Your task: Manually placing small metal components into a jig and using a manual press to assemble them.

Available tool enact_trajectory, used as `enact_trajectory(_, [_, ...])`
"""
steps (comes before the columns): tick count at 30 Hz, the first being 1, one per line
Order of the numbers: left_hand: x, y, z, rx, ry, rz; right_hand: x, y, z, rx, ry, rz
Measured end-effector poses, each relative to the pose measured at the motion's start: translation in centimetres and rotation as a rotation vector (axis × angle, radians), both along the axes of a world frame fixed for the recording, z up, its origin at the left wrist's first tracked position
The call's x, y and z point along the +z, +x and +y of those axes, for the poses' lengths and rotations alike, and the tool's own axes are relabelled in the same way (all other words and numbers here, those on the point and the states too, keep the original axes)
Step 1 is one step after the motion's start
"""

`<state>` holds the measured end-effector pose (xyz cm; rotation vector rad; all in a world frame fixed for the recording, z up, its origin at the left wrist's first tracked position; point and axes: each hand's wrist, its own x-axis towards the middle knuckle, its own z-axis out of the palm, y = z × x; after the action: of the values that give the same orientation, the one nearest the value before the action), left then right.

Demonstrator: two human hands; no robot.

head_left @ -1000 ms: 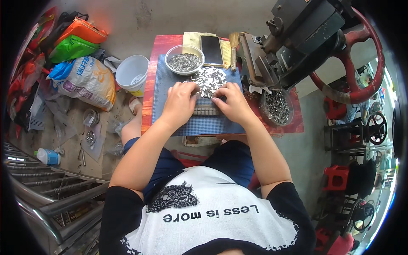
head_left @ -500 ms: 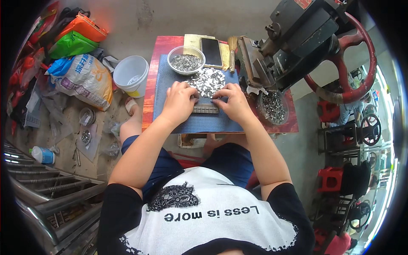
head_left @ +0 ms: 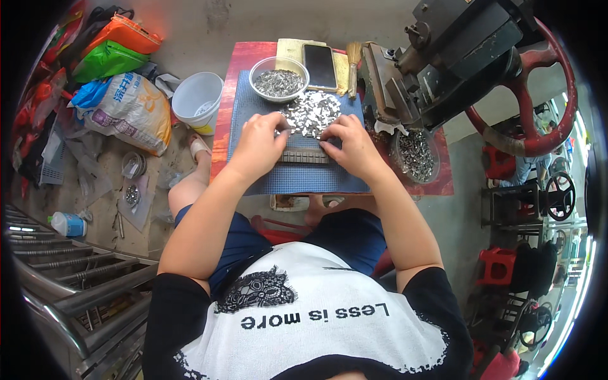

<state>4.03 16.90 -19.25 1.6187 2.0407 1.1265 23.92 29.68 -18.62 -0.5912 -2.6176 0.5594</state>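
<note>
A dark, notched metal bar (head_left: 305, 156) lies crosswise on a blue ribbed mat (head_left: 304, 179). Just above its left end is my left hand (head_left: 261, 144), with fingers curled in towards the thumb. My right hand (head_left: 349, 147) is over the bar's right end, its thumb and forefinger brought near each other in a pinch. Whatever either hand may hold is too small to make out. Beyond the bar, between both hands, spreads a pile of small silvery metal pieces (head_left: 310, 113). A clear bowl (head_left: 278, 80) of similar thin pieces stands at the mat's far left.
A phone (head_left: 320, 66) and a small brush (head_left: 353, 68) lie at the table's far side. To the right stand a dark hand press (head_left: 456, 76) with a red wheel and a tub of metal bits (head_left: 417, 155). A white bucket (head_left: 197, 101) stands left.
The view has shifted slightly. My hands have drawn a little apart, and more of the notched bar shows between them.
</note>
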Motion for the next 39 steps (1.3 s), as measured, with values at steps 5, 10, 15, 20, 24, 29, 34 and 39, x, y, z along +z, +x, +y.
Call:
enact_trajectory(5, [1.1, -0.7, -2.2, 0.013, 0.001, -0.162, 0.1, 0.4, 0.4, 0.027, -0.038, 0.033])
enact_trajectory(10, [0.7, -0.6, -2.8, -0.024, -0.084, -0.332, -0.5, 0.6, 0.6, 0.044, -0.031, 0.043])
enact_trajectory(15, [-0.8, -0.6, -2.6, -0.005, 0.044, -0.252, 0.9, 1.5, -1.2, 0.103, -0.016, 0.119])
enact_trajectory(20, [-0.7, -0.6, -2.8, -0.020, 0.038, -0.502, 0.3, 2.0, -2.5, 0.091, 0.049, 0.098])
enact_trajectory(24, [-0.6, -0.5, -3.4, -0.029, 0.011, -0.547, -0.1, 2.1, -3.1, 0.042, 0.047, 0.142])
enact_trajectory(29, [-0.6, -1.1, -3.9, -0.022, 0.000, -0.536, -0.3, 1.0, -2.1, -0.063, -0.060, 0.190])
enact_trajectory(34, [0.2, -0.5, -3.8, -0.018, -0.044, -0.462, -0.7, -0.6, -0.6, -0.082, 0.063, 0.079])
enact_trajectory(39, [-0.8, -0.9, -3.4, -0.124, 0.038, -0.135, -0.9, -1.0, -0.4, -0.062, 0.071, 0.073])
